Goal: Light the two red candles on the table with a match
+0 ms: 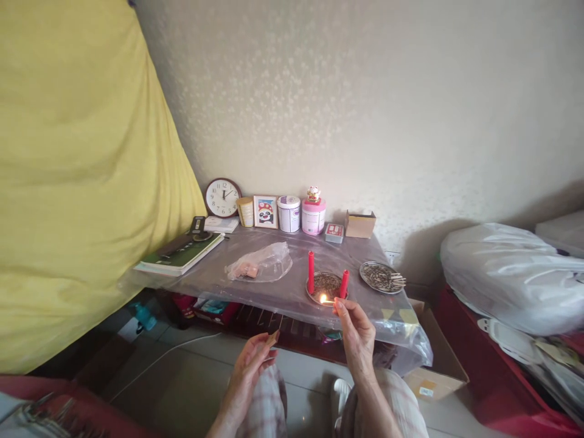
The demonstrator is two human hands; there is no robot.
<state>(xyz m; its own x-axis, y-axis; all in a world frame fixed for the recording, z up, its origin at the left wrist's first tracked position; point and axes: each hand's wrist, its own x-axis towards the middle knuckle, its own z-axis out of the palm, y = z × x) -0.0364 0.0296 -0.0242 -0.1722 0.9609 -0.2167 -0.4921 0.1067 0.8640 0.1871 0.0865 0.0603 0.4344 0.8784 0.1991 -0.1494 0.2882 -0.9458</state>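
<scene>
Between the fingertips of my right hand (356,331) is a burning match (329,300), its flame at the left end, just in front of a round metal plate (314,299). On that plate stand two red candles, a taller one (311,272) at the left and a shorter one (344,284) at the right; I see no flame on either wick. My left hand (250,364), lower and nearer to me, pinches a small brown matchbox (272,338), partly covered by the fingers. A second metal plate (365,274) at the right holds several matchsticks (398,280).
A plastic bag (269,261) with pinkish pieces lies on the plastic-covered table (196,281). Along the wall are a clock (223,197), a framed panda picture (265,211), two tins, and a small cardboard box (360,225). Books (182,255) lie left. A cardboard carton (438,353) stands right.
</scene>
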